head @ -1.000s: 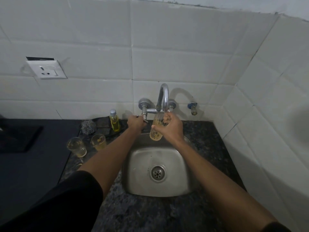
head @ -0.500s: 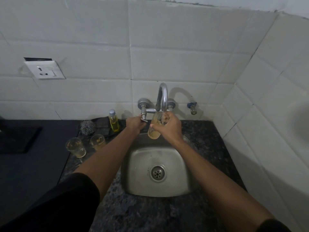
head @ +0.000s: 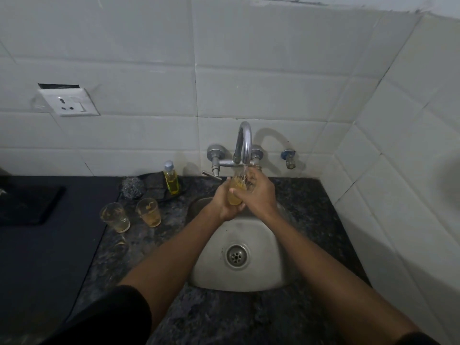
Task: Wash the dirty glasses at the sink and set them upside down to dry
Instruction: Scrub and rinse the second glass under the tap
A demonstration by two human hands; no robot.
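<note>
A glass (head: 236, 192) with yellowish residue is upright under the curved tap (head: 243, 143), and water streams into it. My left hand (head: 222, 202) cups the glass from the left and below. My right hand (head: 258, 195) grips it from the right, fingers over the rim. Both hands are above the back of the steel sink (head: 271, 247). Two more dirty glasses (head: 115, 217) (head: 148, 212) stand upright on the counter left of the sink.
A small bottle of yellow liquid (head: 171, 179) and a steel scrubber (head: 132, 187) sit on a dark dish behind the glasses. A dark mat (head: 44, 245) covers the left counter. A tap lever (head: 211, 174) sticks out left of the spout. Tiled walls close in behind and to the right.
My left hand has left the tap lever and come to the glass. Water now runs from the spout into the glass.
</note>
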